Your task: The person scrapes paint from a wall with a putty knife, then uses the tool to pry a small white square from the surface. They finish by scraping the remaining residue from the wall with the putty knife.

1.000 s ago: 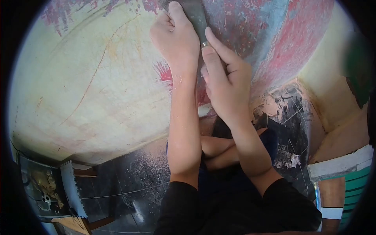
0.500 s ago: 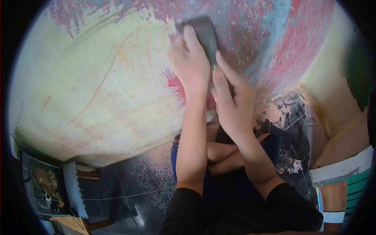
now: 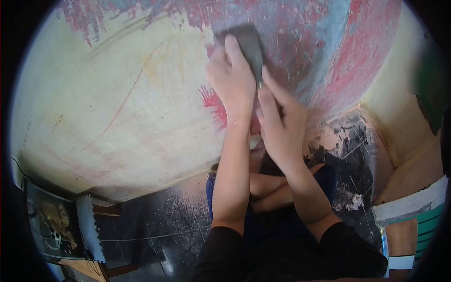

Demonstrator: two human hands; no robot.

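Observation:
A wide flat-bladed scraper lies at a slant against the painted wall, its broad edge uppermost. My left hand is closed on the blade's left side, the thumb lying along its face and the other fingers curled. Lower down, my right hand wraps the handle, with a finger stretched up toward the blade; most of the handle is hidden. Around the blade, worn red and blue-grey paint borders a pale yellowish area on the left. A red paint patch shows beside my left wrist.
Crossed legs rest on the dark tiled floor, where pale flakes and dust are scattered. More debris lies at right, near the wall corner. An old television-like casing stands at lower left. A pale ledge juts in at right.
Both hands and the scraper have shifted slightly down and to the right in the view. The background has shifted a little too. Each hand keeps its hold.

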